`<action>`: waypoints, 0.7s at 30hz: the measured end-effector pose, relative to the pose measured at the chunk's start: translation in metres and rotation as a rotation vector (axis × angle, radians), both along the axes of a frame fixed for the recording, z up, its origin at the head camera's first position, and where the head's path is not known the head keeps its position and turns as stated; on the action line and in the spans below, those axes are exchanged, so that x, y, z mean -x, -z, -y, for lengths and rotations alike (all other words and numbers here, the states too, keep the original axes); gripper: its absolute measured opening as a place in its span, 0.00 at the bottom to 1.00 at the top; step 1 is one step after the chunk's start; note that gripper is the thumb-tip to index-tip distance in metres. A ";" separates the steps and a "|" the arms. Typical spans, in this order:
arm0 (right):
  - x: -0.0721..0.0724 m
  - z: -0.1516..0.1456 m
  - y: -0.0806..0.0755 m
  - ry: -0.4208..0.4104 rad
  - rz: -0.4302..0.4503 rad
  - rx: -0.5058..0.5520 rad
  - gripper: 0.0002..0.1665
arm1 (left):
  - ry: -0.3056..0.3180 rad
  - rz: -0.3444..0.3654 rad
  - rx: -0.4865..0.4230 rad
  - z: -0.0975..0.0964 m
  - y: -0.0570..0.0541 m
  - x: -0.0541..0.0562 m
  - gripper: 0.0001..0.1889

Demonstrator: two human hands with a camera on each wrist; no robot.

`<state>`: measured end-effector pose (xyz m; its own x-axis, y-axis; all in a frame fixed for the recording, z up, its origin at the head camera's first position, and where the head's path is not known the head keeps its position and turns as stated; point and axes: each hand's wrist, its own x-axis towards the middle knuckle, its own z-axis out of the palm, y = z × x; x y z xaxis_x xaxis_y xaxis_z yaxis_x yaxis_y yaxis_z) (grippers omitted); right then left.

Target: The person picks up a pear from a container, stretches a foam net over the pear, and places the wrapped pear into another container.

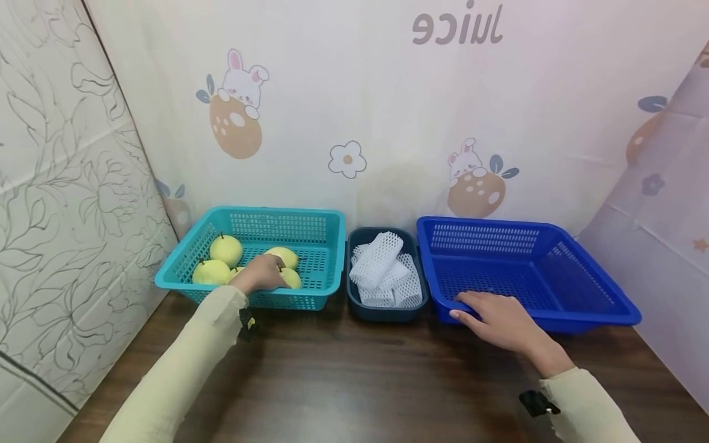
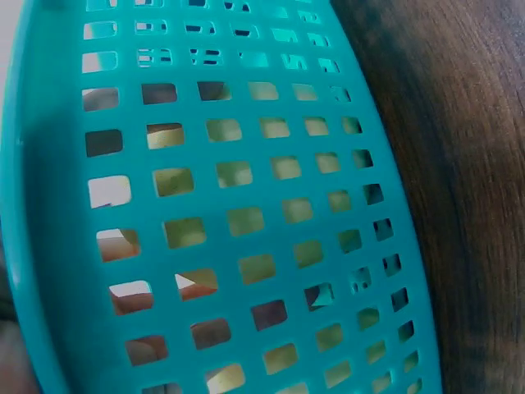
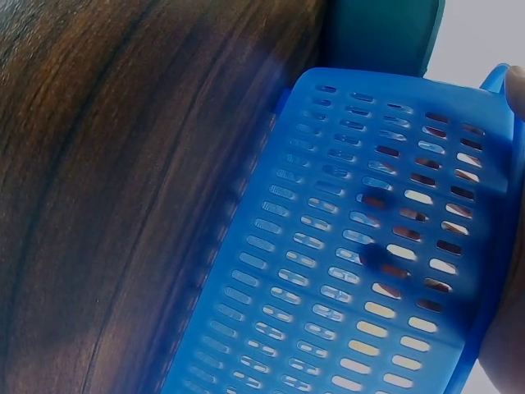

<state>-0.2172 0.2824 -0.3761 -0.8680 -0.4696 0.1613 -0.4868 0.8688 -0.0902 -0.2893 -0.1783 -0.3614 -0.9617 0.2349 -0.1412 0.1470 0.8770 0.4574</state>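
- Left grip (image 1: 263,274): inside green basket (image 1: 316,291), among pears (image 1: 226,250); clamped or apart, I cannot tell.
- Right grip (image 1: 498,319): clamped on blue basket (image 1: 520,286).
- Between grips: tub (image 1: 388,314) of foam nets (image 1: 378,264).

Dk brown wood-grain tabletop (image 1: 343,387), pale coverings on 3 sides.
Back: cream printed sheet (image 1: 310,92) w/ white bunnies (image 1: 240,86) on orange-brown fruit (image 1: 235,132), grey reversed "Juice" lettering (image 1: 469,31). L: white panel (image 1: 61,166) w/ grey line-drawn flowers. R: creased pale-lilac sheet (image 1: 659,215). Soft sheen on tbl.
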 end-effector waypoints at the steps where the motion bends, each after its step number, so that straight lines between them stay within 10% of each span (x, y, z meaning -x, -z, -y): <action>1: 0.000 0.000 0.000 -0.002 -0.001 0.002 0.30 | -0.006 -0.002 -0.009 0.001 0.000 0.000 0.29; 21: -0.002 0.000 0.002 -0.002 -0.010 0.006 0.30 | -0.052 -0.206 -0.270 -0.004 0.003 -0.010 0.36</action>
